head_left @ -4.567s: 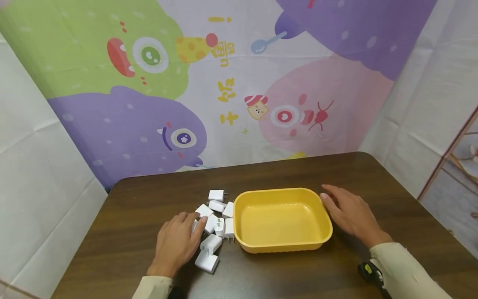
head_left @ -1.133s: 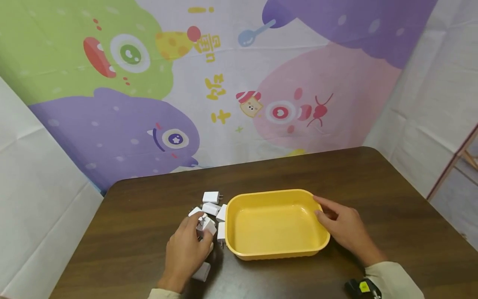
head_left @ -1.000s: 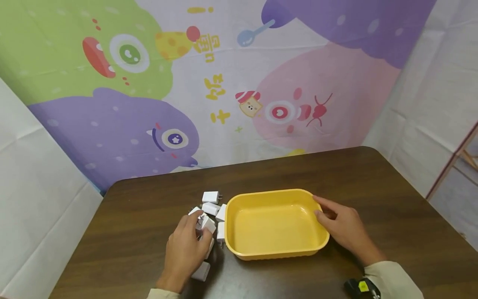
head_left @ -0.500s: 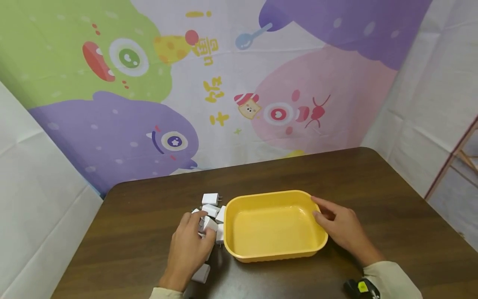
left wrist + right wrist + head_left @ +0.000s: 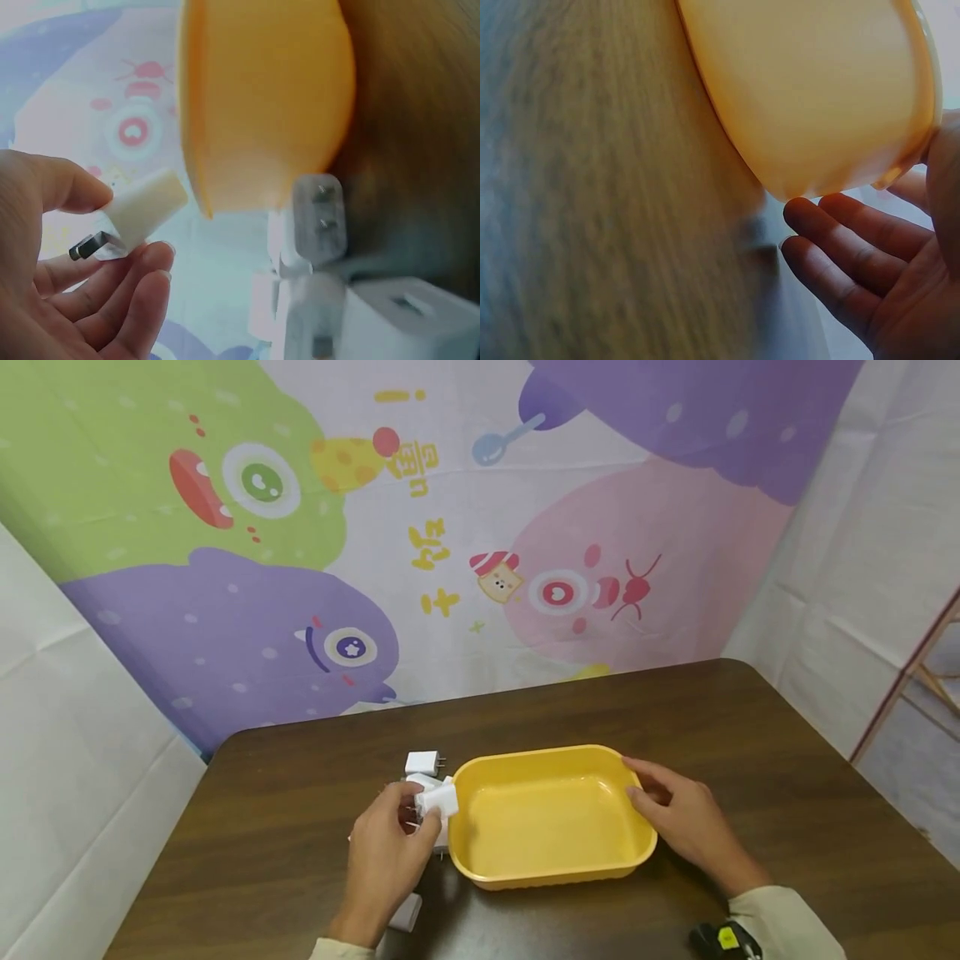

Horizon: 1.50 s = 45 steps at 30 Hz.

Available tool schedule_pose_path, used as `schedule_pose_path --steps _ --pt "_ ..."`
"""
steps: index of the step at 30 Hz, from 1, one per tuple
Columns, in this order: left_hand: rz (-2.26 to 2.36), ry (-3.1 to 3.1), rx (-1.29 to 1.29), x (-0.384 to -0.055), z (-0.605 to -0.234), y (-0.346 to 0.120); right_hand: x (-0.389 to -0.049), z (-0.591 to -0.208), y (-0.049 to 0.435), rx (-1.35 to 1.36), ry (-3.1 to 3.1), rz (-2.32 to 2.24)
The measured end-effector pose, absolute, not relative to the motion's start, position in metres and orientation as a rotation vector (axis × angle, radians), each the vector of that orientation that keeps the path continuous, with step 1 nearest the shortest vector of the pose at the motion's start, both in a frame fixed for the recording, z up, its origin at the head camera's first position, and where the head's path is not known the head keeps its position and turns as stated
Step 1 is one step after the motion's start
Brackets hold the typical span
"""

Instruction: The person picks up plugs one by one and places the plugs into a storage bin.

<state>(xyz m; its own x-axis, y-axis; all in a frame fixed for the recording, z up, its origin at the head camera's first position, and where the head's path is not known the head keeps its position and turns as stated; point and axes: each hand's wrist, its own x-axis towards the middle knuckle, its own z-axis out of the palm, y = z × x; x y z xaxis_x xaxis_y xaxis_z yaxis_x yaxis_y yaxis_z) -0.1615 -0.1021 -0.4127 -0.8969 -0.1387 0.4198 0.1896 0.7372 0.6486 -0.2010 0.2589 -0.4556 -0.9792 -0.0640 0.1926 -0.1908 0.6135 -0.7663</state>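
Once the left grip (image 5: pixel 385 852) had lifted its pinched white wall charger (image 5: pixel 439 800) from the remaining chargers (image 5: pixel 422 763), that piece hung singled out just beside the yellow tray (image 5: pixel 551 827), which the relaxed right grip (image 5: pixel 688 814) touched.

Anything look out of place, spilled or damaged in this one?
The cartoon backdrop behind the table looks odd: its lettering and faces lie sideways. Otherwise nothing stands out; I see no spill, nor damage to the yellow tray or white chargers.

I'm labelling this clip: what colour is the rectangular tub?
The rectangular tub is yellow; the head view shows it best.
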Motion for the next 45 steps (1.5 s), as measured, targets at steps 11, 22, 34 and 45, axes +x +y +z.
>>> schedule_pose_path --steps 11,22,34,45 --pt "-1.163 -2.529 -0.111 -0.159 -0.404 -0.076 -0.2 -0.456 0.259 0.222 -2.684 1.341" --pt "-1.136 -2.633 -0.291 -0.159 -0.402 -0.053 -0.201 -0.457 0.26 0.222 -2.694 1.355" --pt "-1.148 -2.696 -0.367 -0.158 -0.401 -0.028 -0.201 -0.459 0.261 0.244 -2.682 1.364" --pt "-1.084 -2.777 -0.391 -0.162 -0.401 -0.003 -0.201 -0.46 0.26 0.248 -2.668 1.372"
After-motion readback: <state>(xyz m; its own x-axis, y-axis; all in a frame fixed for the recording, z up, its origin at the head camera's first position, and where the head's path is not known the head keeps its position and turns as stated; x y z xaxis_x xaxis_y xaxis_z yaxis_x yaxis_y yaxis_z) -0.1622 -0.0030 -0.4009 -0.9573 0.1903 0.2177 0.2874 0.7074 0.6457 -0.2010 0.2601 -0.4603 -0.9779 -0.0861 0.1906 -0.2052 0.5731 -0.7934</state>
